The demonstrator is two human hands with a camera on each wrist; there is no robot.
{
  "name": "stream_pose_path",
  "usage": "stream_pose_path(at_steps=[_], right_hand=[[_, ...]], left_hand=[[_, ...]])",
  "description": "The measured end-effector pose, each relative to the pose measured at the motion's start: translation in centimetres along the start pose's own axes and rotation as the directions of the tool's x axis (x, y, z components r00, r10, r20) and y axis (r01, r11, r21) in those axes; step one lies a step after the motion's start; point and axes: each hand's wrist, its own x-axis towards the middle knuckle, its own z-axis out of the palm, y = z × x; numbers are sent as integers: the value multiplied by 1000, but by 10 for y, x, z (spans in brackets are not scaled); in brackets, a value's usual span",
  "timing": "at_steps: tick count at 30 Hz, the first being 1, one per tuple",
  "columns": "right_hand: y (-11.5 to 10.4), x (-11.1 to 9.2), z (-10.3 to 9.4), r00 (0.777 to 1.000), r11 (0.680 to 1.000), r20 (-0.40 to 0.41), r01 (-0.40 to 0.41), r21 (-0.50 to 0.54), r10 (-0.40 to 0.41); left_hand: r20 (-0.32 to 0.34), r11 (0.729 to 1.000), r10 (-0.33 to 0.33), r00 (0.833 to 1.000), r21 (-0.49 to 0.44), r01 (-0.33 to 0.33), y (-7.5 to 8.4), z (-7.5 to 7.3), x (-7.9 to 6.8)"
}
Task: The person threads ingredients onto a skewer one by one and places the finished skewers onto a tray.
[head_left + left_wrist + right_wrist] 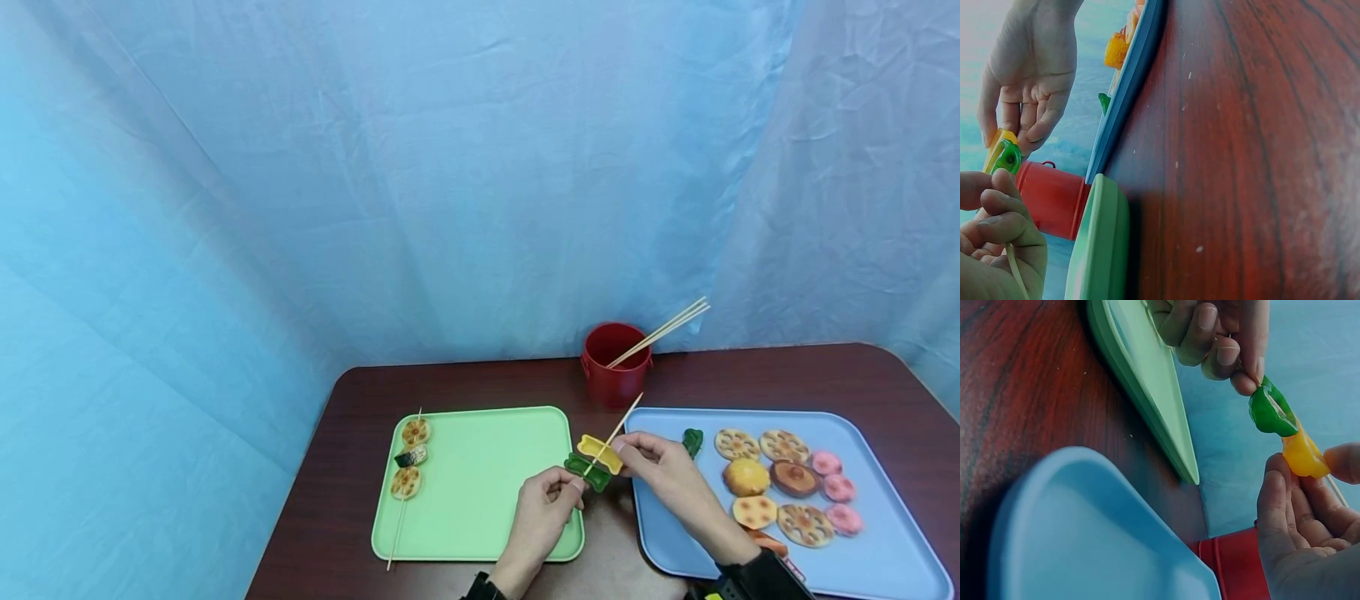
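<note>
My left hand [542, 510] grips a wooden skewer [628, 412] near its lower end, over the gap between two trays. Threaded on the skewer is a green pepper piece [588, 472], close beside the left fingertips. Just above it sits a yellow pepper piece [1302, 456], which my right hand [666, 477] pinches between thumb and fingers. The skewer's tip sticks out past the yellow piece, towards the red cup. In the right wrist view the two pepper pieces touch or overlap, with the skewer passing through both.
A green tray [487, 483] on the left bears a skewer with food pieces [406, 483]. At right a blue tray [892, 550] holds lotus root slices [805, 525], pink rounds [844, 520], a mushroom [796, 478] and a green piece [692, 442]. Behind stands a red cup [613, 385] with several skewers [671, 327].
</note>
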Motion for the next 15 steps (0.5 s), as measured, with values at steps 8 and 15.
stream_pose_path(at_steps=[8,15], right_hand=[[-1,1,-10,999,999,11,34,-11,-34],[-3,7,-41,998,990,-20,58,-130,-61]], left_hand=[[1,1000,18,1000,-5,-18,-1,-2,0],[-4,1000,17,1000,-18,-17,-4,-6,0]])
